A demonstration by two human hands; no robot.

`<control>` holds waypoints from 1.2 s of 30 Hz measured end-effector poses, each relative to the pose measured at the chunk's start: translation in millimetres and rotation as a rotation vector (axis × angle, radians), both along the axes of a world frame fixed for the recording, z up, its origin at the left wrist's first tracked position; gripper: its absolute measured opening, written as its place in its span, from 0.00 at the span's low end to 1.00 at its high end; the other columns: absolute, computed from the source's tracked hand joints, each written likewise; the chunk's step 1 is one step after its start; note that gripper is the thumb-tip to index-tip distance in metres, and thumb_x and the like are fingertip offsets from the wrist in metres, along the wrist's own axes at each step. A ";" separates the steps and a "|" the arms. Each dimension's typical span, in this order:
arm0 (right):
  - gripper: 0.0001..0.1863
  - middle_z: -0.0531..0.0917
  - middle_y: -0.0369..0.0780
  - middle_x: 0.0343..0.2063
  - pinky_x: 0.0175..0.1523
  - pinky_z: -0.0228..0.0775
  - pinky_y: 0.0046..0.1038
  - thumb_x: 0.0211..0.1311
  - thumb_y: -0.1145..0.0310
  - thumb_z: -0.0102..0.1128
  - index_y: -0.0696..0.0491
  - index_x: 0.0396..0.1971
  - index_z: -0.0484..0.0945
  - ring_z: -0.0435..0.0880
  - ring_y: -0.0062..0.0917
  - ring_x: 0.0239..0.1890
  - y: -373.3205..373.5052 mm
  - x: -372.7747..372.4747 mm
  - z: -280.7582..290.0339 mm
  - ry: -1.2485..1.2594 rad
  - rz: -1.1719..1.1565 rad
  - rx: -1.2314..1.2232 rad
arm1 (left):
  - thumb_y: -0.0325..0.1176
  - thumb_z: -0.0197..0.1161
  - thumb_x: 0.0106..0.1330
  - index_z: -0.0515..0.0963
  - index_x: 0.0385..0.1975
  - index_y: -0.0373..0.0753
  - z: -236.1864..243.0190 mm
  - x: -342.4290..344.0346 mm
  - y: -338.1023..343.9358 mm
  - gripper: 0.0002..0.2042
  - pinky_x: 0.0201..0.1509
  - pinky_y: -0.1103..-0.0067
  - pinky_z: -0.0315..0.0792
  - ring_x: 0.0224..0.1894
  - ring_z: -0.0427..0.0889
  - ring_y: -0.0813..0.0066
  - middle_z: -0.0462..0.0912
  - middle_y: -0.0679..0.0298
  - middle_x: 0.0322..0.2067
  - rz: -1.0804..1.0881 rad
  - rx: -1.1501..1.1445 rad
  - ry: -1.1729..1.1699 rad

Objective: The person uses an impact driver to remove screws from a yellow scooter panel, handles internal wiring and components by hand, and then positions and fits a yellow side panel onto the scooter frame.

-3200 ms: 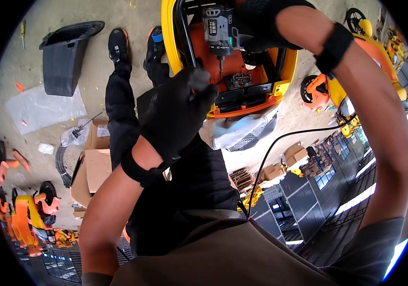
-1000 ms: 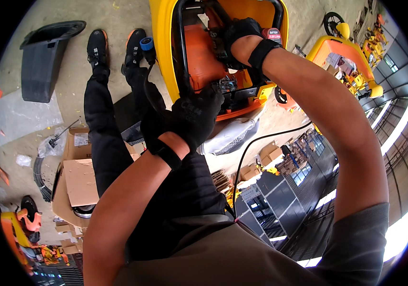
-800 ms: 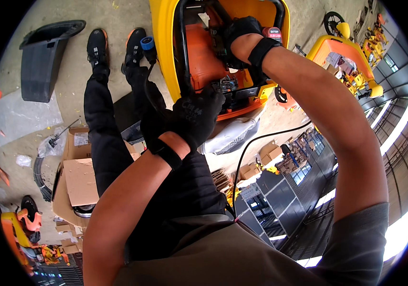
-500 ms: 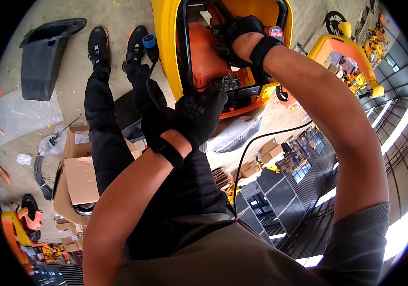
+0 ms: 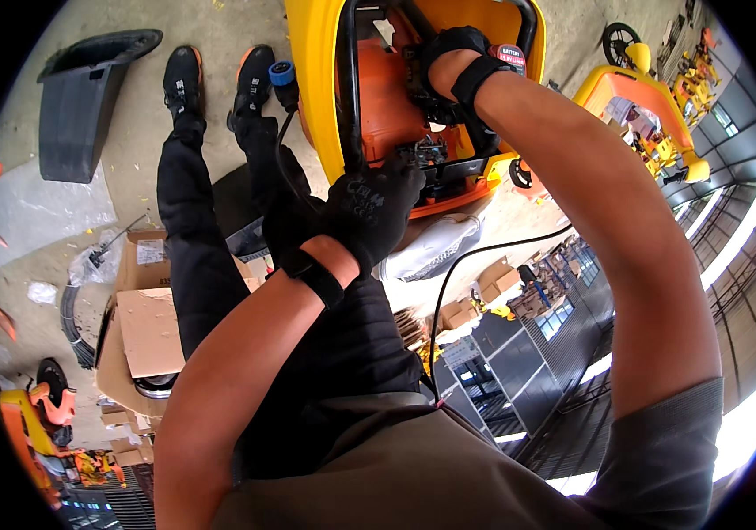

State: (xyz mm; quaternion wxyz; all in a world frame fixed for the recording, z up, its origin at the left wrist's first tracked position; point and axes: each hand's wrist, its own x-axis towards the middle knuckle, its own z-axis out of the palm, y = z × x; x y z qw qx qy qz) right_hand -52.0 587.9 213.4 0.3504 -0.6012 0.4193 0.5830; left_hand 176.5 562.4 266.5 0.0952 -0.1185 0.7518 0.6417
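Observation:
My right hand (image 5: 448,55), in a black glove, is closed on a cordless drill (image 5: 510,57). Only the drill's red-labelled battery shows clearly past the wrist; its dark body points down into the open shell of a yellow vehicle body (image 5: 316,88). My left hand (image 5: 376,203), also gloved in black, is closed at the near rim of that shell. Its fingertips are beside a small metal bracket (image 5: 431,152), and what they pinch is hidden. An orange inner panel (image 5: 387,102) lies inside the black-edged opening.
A cable with a blue-capped connector (image 5: 281,73) hangs left of the shell. Open cardboard boxes (image 5: 148,331) stand by my legs. A black fender-like part (image 5: 82,115) and plastic sheet (image 5: 33,216) lie on the floor. Another yellow vehicle (image 5: 638,106) stands at right.
My right hand and the drill have shifted slightly, the wrist moving a little left and up. The left hand stays at the bracket. The whole view has moved a little.

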 end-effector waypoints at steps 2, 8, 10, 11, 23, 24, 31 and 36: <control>0.19 0.88 0.33 0.40 0.42 0.77 0.39 0.43 0.63 0.74 0.41 0.41 0.88 0.86 0.32 0.45 -3.6 3.0 2.7 -0.018 -0.013 0.022 | 0.32 0.57 0.65 0.77 0.41 0.41 -1.8 0.2 0.7 0.08 0.35 0.64 0.76 0.34 0.84 0.56 0.82 0.57 0.34 -0.002 -0.007 0.006; 0.17 0.88 0.33 0.38 0.42 0.78 0.37 0.44 0.63 0.74 0.41 0.40 0.88 0.87 0.32 0.44 -10.6 5.2 4.1 0.029 -0.124 -0.027 | 0.31 0.57 0.65 0.77 0.42 0.41 -0.8 -0.3 -2.7 0.08 0.36 0.62 0.76 0.35 0.83 0.56 0.82 0.57 0.34 -0.067 0.011 -0.043; 0.17 0.88 0.34 0.38 0.42 0.78 0.37 0.45 0.64 0.73 0.41 0.40 0.88 0.87 0.32 0.44 -6.7 -0.6 -2.4 0.039 -0.133 -0.027 | 0.31 0.57 0.64 0.77 0.42 0.41 1.2 -0.8 -5.7 0.08 0.36 0.62 0.76 0.35 0.83 0.56 0.82 0.57 0.34 -0.070 0.013 -0.047; 0.17 0.88 0.34 0.39 0.42 0.79 0.37 0.46 0.64 0.72 0.41 0.40 0.88 0.87 0.33 0.44 10.2 -13.6 -14.9 0.035 -0.126 -0.024 | 0.31 0.57 0.64 0.77 0.42 0.41 1.3 -0.8 -5.5 0.09 0.36 0.62 0.76 0.35 0.83 0.55 0.82 0.57 0.35 -0.067 0.015 -0.031; 0.19 0.87 0.36 0.43 0.44 0.79 0.39 0.48 0.66 0.72 0.44 0.44 0.87 0.86 0.34 0.48 -16.9 1.6 2.3 0.101 -0.226 0.078 | 0.30 0.57 0.63 0.76 0.42 0.41 1.6 -3.9 -9.9 0.09 0.34 0.61 0.76 0.34 0.83 0.55 0.79 0.56 0.36 -0.143 0.023 -0.048; 0.19 0.87 0.36 0.43 0.44 0.79 0.40 0.47 0.66 0.72 0.44 0.44 0.87 0.86 0.34 0.48 -18.7 2.5 3.5 0.095 -0.214 0.071 | 0.30 0.57 0.63 0.76 0.42 0.41 1.2 -3.3 -9.9 0.09 0.34 0.61 0.76 0.34 0.83 0.55 0.79 0.56 0.36 -0.139 0.021 -0.047; 0.20 0.87 0.36 0.43 0.43 0.79 0.39 0.46 0.65 0.73 0.44 0.44 0.87 0.86 0.34 0.48 -24.4 4.1 5.7 0.082 -0.226 0.047 | 0.30 0.57 0.63 0.75 0.41 0.41 3.0 -2.1 -10.9 0.08 0.34 0.61 0.75 0.34 0.83 0.55 0.79 0.57 0.35 -0.124 0.005 -0.066; 0.21 0.87 0.35 0.43 0.42 0.78 0.47 0.47 0.58 0.74 0.45 0.44 0.87 0.86 0.34 0.47 -18.6 2.1 0.0 0.068 -0.161 0.068 | 0.30 0.57 0.63 0.75 0.39 0.41 1.4 -5.3 -11.6 0.07 0.33 0.61 0.76 0.34 0.83 0.55 0.79 0.56 0.35 -0.150 0.053 -0.066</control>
